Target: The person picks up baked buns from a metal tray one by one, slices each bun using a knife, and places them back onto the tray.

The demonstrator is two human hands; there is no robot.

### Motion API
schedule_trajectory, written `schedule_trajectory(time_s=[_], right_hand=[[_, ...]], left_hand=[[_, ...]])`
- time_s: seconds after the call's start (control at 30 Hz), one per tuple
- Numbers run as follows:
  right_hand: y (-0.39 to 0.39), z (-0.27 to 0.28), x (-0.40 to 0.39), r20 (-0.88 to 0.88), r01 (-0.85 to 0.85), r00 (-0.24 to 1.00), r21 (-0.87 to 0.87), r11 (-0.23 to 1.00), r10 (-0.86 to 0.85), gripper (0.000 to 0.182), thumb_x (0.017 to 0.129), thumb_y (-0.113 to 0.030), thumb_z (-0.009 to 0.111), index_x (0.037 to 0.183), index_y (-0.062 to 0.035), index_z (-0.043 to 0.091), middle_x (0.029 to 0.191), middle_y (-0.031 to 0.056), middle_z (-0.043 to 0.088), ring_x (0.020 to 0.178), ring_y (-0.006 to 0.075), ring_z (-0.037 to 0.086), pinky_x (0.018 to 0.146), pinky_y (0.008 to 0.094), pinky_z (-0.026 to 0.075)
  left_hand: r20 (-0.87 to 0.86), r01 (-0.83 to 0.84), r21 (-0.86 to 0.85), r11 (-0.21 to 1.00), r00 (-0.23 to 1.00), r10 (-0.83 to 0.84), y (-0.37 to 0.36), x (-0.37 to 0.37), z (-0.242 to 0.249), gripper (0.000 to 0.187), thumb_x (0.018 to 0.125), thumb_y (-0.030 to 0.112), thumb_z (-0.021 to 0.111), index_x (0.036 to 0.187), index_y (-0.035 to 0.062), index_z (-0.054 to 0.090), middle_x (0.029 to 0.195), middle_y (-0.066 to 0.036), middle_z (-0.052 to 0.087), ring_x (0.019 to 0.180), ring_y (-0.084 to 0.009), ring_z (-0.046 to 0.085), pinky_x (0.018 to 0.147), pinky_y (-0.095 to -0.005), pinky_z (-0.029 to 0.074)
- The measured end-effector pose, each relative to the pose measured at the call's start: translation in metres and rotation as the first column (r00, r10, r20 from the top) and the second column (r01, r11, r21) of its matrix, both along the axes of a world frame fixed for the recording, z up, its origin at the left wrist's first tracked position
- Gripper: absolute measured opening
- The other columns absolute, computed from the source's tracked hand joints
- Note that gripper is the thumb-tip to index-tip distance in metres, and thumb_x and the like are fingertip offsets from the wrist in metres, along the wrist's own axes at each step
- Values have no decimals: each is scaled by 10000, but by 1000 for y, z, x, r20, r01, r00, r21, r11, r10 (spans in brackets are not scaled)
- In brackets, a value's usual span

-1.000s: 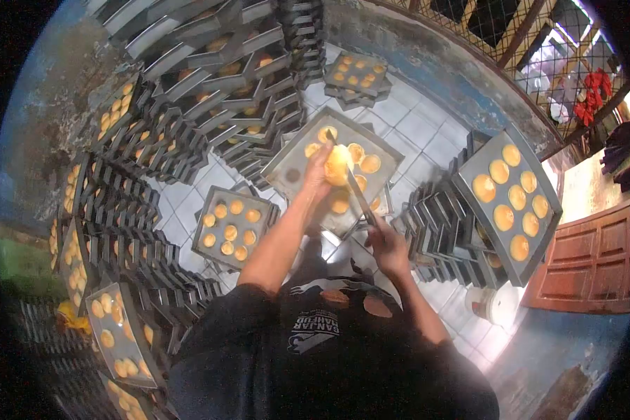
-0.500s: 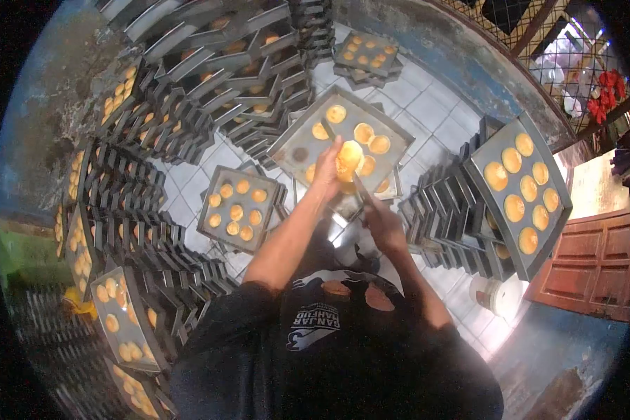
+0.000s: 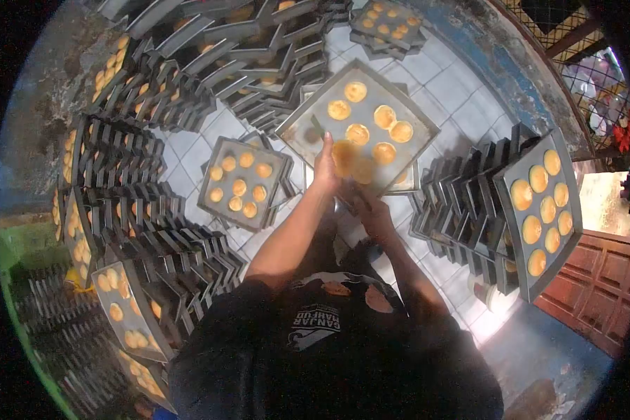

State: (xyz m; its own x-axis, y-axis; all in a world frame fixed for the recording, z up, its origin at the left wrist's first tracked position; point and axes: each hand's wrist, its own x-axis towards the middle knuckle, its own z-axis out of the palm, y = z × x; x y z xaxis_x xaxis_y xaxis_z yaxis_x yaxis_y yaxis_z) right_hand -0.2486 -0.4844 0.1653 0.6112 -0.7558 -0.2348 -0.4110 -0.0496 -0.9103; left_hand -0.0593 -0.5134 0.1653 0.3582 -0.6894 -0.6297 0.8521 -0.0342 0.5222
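A square metal tray (image 3: 416, 143) bearing several round golden buns (image 3: 385, 117) lies in front of me. My left hand (image 3: 327, 168) is over its near left side, thumb up, closed around a round brown bun (image 3: 344, 155) smeared by motion. A thin dark strip (image 3: 316, 124) sticks out past the thumb; what it is I cannot make out. Below the tray's near corner, my right hand (image 3: 374, 215) is closed around a dark, thin-bladed tool (image 3: 355, 197), blurred and partly hidden. Another blurred round bun (image 3: 363, 170) is between the hands.
Crosswise-stacked trays of buns stand at the left (image 3: 129, 308), upper left (image 3: 259, 49) and right (image 3: 539, 203). A lower stack (image 3: 204, 199) is left of my arms, another (image 3: 385, 52) at the back. A whitish bucket (image 3: 493, 297) stands by the right stack, near wooden panels (image 3: 591, 287).
The view has shifted, with the tray now higher and farther right. The pale bun raised in my left hand now gives way to a blurred brown one. My right hand's blade has dropped lower.
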Motion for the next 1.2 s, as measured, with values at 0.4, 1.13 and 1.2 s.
schedule_trajectory(time_s=[0.4, 1.13, 1.2], right_hand=[[66, -32, -85, -292, 250, 944, 330, 910, -154, 396, 1013, -200, 561, 1371, -37, 605, 778, 9, 643, 603, 76, 494, 549, 258, 430], [11, 22, -60, 21, 467, 877, 203, 861, -481, 402, 1036, -185, 560, 1416, -53, 556, 748, -20, 603, 533, 21, 420, 472, 202, 340], [-1, 40, -59, 68, 452, 882, 149, 879, -466, 387, 1035, -172, 554, 1404, -55, 565, 759, -21, 611, 567, 43, 453, 512, 216, 380]], left_hand=[[833, 134, 547, 826, 10, -553, -53, 174, -221, 435, 979, 429, 602, 1271, 109, 647, 1081, -98, 702, 948, -246, 688, 810, -384, 542], [525, 299, -103, 949, 827, -204, -158, 83, -181, 494, 937, 136, 673, 1370, -1, 481, 1233, -126, 624, 1132, -235, 621, 932, -368, 535], [229, 222, -326, 919, 962, -151, -137, 60, -102, 443, 1011, 332, 562, 1334, 30, 551, 1258, -111, 647, 1153, -246, 628, 959, -392, 520]])
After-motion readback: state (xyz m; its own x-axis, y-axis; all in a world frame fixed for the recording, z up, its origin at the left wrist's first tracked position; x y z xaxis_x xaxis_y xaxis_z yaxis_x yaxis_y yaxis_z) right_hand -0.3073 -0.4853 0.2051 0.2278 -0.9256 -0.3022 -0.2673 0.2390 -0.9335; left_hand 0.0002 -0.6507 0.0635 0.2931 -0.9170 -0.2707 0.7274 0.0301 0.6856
